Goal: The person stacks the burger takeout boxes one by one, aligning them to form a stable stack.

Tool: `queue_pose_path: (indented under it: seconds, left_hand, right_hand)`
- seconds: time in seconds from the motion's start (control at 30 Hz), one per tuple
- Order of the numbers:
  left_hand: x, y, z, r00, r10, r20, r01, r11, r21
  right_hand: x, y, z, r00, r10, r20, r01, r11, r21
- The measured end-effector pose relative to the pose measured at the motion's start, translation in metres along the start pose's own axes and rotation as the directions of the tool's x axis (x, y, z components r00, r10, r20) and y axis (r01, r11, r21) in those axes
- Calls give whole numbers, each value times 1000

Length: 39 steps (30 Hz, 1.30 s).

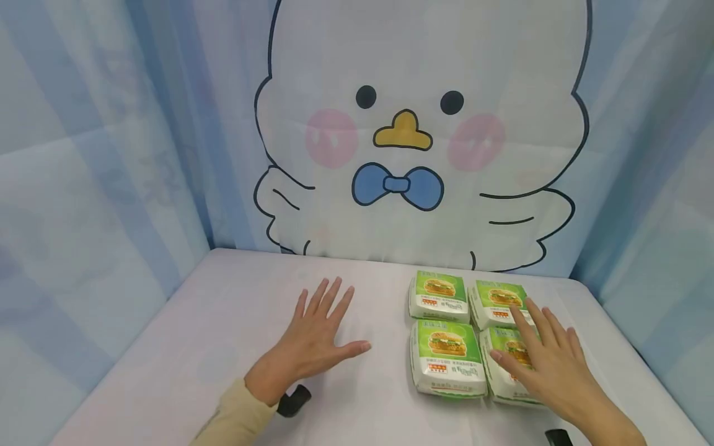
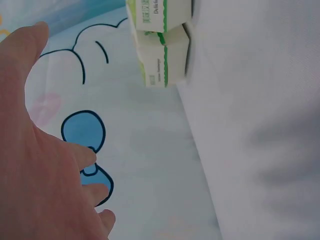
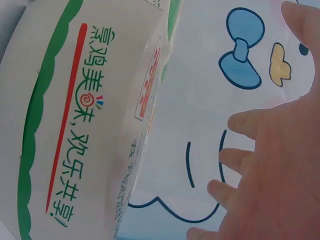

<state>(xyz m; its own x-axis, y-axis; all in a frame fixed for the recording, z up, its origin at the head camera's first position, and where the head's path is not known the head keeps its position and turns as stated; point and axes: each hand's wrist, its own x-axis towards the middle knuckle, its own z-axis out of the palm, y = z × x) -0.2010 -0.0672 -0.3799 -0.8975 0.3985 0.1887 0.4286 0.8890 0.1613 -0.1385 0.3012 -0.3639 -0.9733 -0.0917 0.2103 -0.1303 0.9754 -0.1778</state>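
Observation:
My left hand (image 1: 315, 344) is held out over the white table with its fingers spread, holding nothing. To its right stand the green and white burger boxes, grouped two by two: back left (image 1: 439, 296), back right (image 1: 498, 302), front left (image 1: 449, 358) and front right (image 1: 504, 362). Above the right-hand pair hovers my right hand (image 1: 558, 365), fingers spread and straight, hiding part of the front right box. Seen from the right wrist, a box side (image 3: 75, 125) with green trim and red and green lettering lies beside the palm. Two box ends (image 2: 162, 55) show in the left wrist view.
The white tabletop (image 1: 223, 310) runs back to a fabric backdrop (image 1: 401, 229) printed with a cartoon chick wearing a blue bow tie. Pale blue curtains (image 1: 83, 155) close in both sides. A dark strap end (image 1: 294, 401) shows at the left wrist, another (image 1: 558, 437) near the right.

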Motion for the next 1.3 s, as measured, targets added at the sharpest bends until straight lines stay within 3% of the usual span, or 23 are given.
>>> queue_pose_path:
  seconds: [0.4,0.63,0.77,1.03,1.3]
  left_hand:
    - [11,19,8,999,32,15,-31,996,-84]
    - [16,29,14,999,30,25,-25,984,-174]
    - [17,35,15,998,40,55,-28,978,-209]
    - [20,37,17,997,63,48,-49,967,-250]
    - [22,47,35,991,126,49,-97,918,-384]
  right_hand:
    - [-1,26,4,1000,7,16,-10,989,146]
    - [2,29,7,1000,3,12,-5,980,197]
    - [-4,30,10,998,15,60,-30,969,246]
    - [-8,31,16,992,32,120,-62,965,253]
    - [-6,34,18,991,10,132,-45,965,257]
